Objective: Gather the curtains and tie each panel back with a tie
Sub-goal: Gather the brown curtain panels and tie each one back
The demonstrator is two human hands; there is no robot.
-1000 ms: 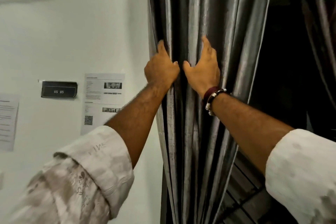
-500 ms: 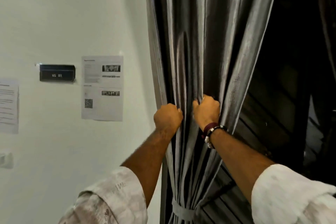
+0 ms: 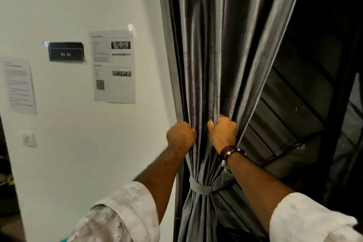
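A grey, shiny curtain panel (image 3: pixel 214 49) hangs in tight folds beside the white wall. A grey fabric tie (image 3: pixel 199 187) is wrapped around the gathered panel low down, pinching it into a narrow waist. My left hand (image 3: pixel 180 135) is a fist gripping the folds at the panel's left edge, a short way above the tie. My right hand (image 3: pixel 223 133), with a dark bracelet at the wrist, is a fist gripping folds at the panel's right side, level with the left hand.
The white wall (image 3: pixel 82 143) at left carries a black sign reading WS 05 (image 3: pixel 65 52) and two taped paper sheets (image 3: pixel 113 67). A dark window with slanted bars (image 3: pixel 290 116) lies right of the panel. A wall socket (image 3: pixel 29 139) sits low at left.
Both hands slid down the curtain from open-fingered, high on the folds, to closed fists lower down. The view tilted down and the tie around the panel came into sight.
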